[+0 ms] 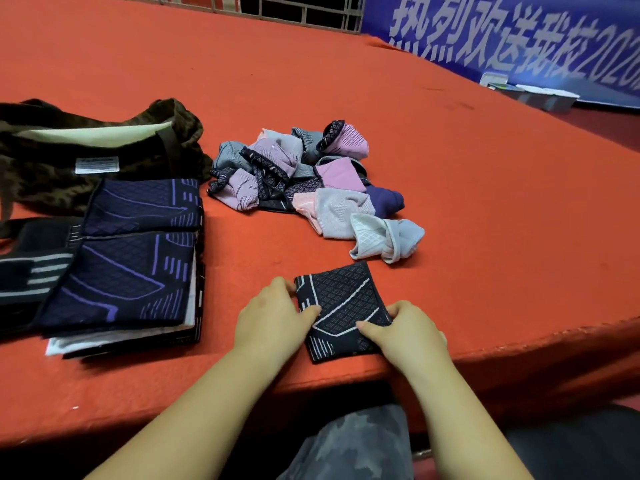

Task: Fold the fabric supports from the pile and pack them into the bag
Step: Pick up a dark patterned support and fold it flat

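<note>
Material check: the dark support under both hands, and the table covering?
Dark support: looks like stretchy knit, matte, with a woven-in diamond grid and pale stripes. Table covering: seemingly red felt-like cloth, fuzzy, no sheen; can't confirm the fibre.

Bare red table (346,81) across upper half + right side, wide room for a hand there. Center: loose pile (304,178) blocks path. Left: folded stack (128,261) just below the bag (86,150), touching it, no gap btwn. Narrow lane btwn stack and pile. Bottom center: both hands on folded support (341,310) at table edge. Boxes (540,95) upper right, by banner (519,39).
</note>
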The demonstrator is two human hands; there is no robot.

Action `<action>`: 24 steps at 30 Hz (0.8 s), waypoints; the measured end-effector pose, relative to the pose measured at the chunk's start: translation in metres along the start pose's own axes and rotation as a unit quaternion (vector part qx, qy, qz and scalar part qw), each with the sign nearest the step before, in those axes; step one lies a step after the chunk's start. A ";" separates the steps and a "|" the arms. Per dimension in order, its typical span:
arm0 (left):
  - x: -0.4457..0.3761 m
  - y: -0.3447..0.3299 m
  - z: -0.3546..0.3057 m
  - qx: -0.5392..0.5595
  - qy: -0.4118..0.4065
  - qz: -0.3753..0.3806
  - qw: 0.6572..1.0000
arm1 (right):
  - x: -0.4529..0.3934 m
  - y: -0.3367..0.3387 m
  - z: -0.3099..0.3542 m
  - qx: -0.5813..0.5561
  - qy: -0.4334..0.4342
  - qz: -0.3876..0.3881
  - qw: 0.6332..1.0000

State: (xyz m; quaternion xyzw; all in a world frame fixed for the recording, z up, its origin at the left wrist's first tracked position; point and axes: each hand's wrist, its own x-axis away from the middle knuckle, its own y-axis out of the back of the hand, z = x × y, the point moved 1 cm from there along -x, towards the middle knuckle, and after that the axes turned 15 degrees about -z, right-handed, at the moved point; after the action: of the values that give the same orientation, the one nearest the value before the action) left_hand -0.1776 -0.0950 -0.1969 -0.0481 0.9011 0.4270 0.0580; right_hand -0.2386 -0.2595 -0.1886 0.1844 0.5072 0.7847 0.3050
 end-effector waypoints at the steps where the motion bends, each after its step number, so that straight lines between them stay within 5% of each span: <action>1: -0.002 0.003 -0.002 -0.039 0.009 0.033 0.999 | 0.000 0.001 0.002 0.009 0.004 0.002 1.000; 5: -0.005 0.006 -0.006 -0.045 0.009 0.082 0.996 | 0.008 0.004 0.009 0.047 0.035 -0.012 0.998; 8: 0.002 0.007 -0.008 0.150 0.043 0.065 0.986 | 0.015 0.008 0.014 -0.031 0.048 -0.024 0.998; 11: 0.007 0.016 -0.016 0.376 0.142 0.076 0.913 | 0.021 0.011 0.020 -0.238 0.013 -0.004 0.971; 15: -0.006 0.040 -0.017 0.557 0.229 0.052 0.797 | 0.016 0.014 0.037 -0.545 -0.106 0.085 0.828; 19: -0.008 0.078 -0.018 0.613 0.248 0.064 0.747 | 0.003 0.025 0.073 -0.658 -0.155 0.107 0.730; 24: -0.026 0.138 0.002 0.616 0.252 0.205 0.718 | -0.002 0.049 0.136 -0.638 -0.069 0.109 0.759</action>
State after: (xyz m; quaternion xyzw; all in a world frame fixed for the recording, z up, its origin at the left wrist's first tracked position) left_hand -0.1706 -0.0053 -0.0889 0.0778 0.9342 -0.2488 -0.2436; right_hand -0.1700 -0.1829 -0.0869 0.0546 -0.1566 0.9398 0.2988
